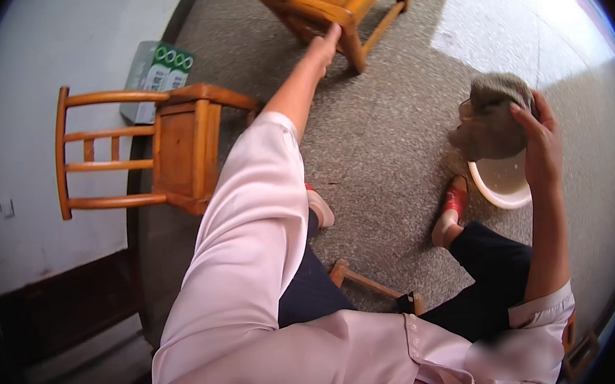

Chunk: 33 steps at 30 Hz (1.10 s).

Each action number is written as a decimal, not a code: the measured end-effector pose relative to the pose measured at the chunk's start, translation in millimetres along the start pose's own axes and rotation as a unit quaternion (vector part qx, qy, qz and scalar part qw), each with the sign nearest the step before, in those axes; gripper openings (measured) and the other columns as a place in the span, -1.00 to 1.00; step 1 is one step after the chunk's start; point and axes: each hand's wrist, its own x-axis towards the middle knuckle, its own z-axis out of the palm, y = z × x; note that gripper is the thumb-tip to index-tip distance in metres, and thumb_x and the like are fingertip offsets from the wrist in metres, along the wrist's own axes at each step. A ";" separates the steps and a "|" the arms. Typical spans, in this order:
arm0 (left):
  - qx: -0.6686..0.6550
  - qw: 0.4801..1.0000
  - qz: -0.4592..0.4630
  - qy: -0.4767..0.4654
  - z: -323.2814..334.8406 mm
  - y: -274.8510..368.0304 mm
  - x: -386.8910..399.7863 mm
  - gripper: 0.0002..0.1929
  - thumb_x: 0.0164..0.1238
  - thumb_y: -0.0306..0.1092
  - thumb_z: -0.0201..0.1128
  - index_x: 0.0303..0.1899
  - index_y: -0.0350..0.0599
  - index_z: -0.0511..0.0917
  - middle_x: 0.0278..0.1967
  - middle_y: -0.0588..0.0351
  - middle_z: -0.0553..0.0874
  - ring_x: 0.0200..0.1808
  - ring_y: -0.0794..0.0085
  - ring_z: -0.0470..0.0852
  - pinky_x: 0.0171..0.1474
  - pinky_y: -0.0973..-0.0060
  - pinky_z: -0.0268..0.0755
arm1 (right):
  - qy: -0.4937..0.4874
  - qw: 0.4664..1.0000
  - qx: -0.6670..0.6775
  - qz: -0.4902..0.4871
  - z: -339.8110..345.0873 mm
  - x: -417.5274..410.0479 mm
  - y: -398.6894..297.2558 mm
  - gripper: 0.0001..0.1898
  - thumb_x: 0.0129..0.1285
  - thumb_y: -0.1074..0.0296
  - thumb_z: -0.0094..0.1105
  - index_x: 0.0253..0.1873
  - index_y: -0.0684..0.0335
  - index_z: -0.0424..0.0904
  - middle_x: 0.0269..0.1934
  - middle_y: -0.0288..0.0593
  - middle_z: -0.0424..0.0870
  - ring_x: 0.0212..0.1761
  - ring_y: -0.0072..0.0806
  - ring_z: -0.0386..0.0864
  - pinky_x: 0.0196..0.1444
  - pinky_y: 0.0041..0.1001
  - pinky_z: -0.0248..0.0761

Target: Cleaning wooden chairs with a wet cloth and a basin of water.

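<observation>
My left hand (325, 50) reaches forward to a wooden chair (324, 7) at the top, its fingers against the corner of the seat frame near a front leg. Whether those fingers grip the wood is hard to see. At the right, my right hand (541, 133) holds up a bunched grey-brown cloth (499, 120), thumb on the near side. Below the cloth, a pale round basin (506, 202) with cloudy water stands on the floor, partly hidden by the cloth and my hand.
A second wooden chair (185, 148) stands at the left by the wall, in front of green-and-white boxes (168, 70). Part of a wooden stool (373, 284) shows between my legs. My feet in red footwear rest on the speckled floor, and bright light falls at the upper right.
</observation>
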 end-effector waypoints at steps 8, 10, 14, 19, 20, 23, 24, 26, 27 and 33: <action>0.576 0.694 0.206 0.381 -233.9 -59.4 -120.9 -0.36 0.08 -0.22 0.47 0.18 -0.28 0.45 0.12 -0.18 0.58 0.24 -0.02 0.48 0.36 0.18 0.28 | -0.079 0.996 -0.011 0.042 30.3 -8.0 -10.2 -0.70 0.34 0.41 0.18 0.13 0.35 0.52 -0.12 -0.24 0.67 -0.12 -0.64 0.57 -0.01 -0.59 0.42; 0.575 0.709 -0.028 0.407 -262.9 -71.9 -168.4 -0.13 0.07 -0.10 0.51 0.37 -0.19 0.23 0.38 -0.11 0.35 0.39 0.03 0.34 0.36 0.04 0.28 | -0.091 0.995 -0.035 0.035 35.7 -10.5 -12.4 -0.67 0.34 0.40 0.19 0.15 0.38 0.51 -0.12 -0.21 0.67 -0.12 -0.63 0.57 0.01 -0.59 0.41; 0.646 0.646 -0.126 0.387 -308.3 -166.2 -225.1 -0.40 0.30 -0.24 0.29 0.31 -0.13 0.24 0.29 -0.01 0.39 0.30 0.13 0.40 0.14 0.08 0.49 | -0.125 0.986 -0.108 0.025 54.5 -6.2 -12.4 -0.61 0.32 0.38 0.20 0.20 0.40 0.48 -0.09 -0.16 0.67 -0.08 -0.56 0.57 0.06 -0.55 0.40; 0.660 0.618 -0.089 0.418 -296.1 -169.1 -232.0 -0.65 0.43 -0.42 0.05 0.21 -0.15 0.37 0.11 0.03 0.50 0.20 0.18 0.49 0.00 0.16 0.60 | -0.105 0.983 -0.149 0.023 65.0 -7.3 -7.5 -0.61 0.32 0.37 0.20 0.19 0.39 0.48 -0.07 -0.14 0.66 -0.05 -0.53 0.56 0.07 -0.54 0.39; 0.668 0.615 -0.065 0.414 -300.1 -167.8 -230.4 -0.67 0.42 -0.41 0.06 0.17 -0.16 0.41 0.07 0.03 0.52 0.17 0.19 0.51 -0.01 0.18 0.61 | -0.109 0.981 -0.157 0.024 65.6 -7.0 -7.7 -0.61 0.31 0.37 0.20 0.19 0.39 0.48 -0.06 -0.13 0.65 -0.05 -0.53 0.56 0.08 -0.54 0.39; 0.672 0.623 -0.050 0.399 -302.3 -158.8 -232.7 -0.74 0.42 -0.41 0.07 0.09 -0.16 0.47 0.03 -0.02 0.54 0.13 0.18 0.55 -0.03 0.25 0.63 | -0.118 0.978 -0.166 0.050 70.5 -8.5 -7.8 -0.60 0.30 0.37 0.23 0.20 0.36 0.49 -0.02 -0.18 0.64 0.01 -0.54 0.54 0.15 -0.54 0.36; 0.666 0.628 -0.067 0.397 -305.9 -158.3 -232.0 -0.76 0.41 -0.42 0.07 0.05 -0.16 0.49 0.01 -0.04 0.55 0.10 0.16 0.57 -0.04 0.26 0.63 | -0.124 0.977 -0.167 0.045 73.0 -8.4 -8.3 -0.60 0.30 0.37 0.23 0.20 0.36 0.49 -0.02 -0.18 0.64 0.01 -0.54 0.54 0.15 -0.54 0.36; 0.656 0.634 -0.087 0.400 -316.1 -156.9 -224.2 -0.78 0.41 -0.42 0.08 0.02 -0.16 0.51 -0.01 -0.07 0.57 0.08 0.14 0.59 -0.04 0.27 0.63 | -0.143 0.976 -0.162 0.032 76.5 -9.4 -8.3 -0.62 0.30 0.38 0.21 0.18 0.36 0.50 -0.04 -0.19 0.65 0.00 -0.54 0.54 0.14 -0.54 0.37; 0.660 0.630 -0.083 0.401 -327.6 -162.8 -219.8 -0.81 0.39 -0.43 0.09 -0.02 -0.15 0.53 -0.03 -0.07 0.59 0.04 0.12 0.61 -0.05 0.27 0.64 | -0.154 0.975 -0.160 0.027 80.7 -9.4 -6.7 -0.62 0.30 0.38 0.21 0.18 0.36 0.50 -0.04 -0.19 0.65 0.00 -0.54 0.54 0.14 -0.54 0.37; 0.670 0.645 -0.027 0.366 -320.3 -162.1 -235.6 -0.85 0.35 -0.44 0.12 -0.11 -0.14 0.56 -0.09 -0.07 0.64 -0.03 0.10 0.66 -0.08 0.30 0.64 | -0.147 0.977 -0.147 0.040 83.4 -17.2 -6.0 -0.61 0.29 0.39 0.22 0.18 0.38 0.50 -0.05 -0.15 0.66 -0.04 -0.52 0.57 0.09 -0.55 0.38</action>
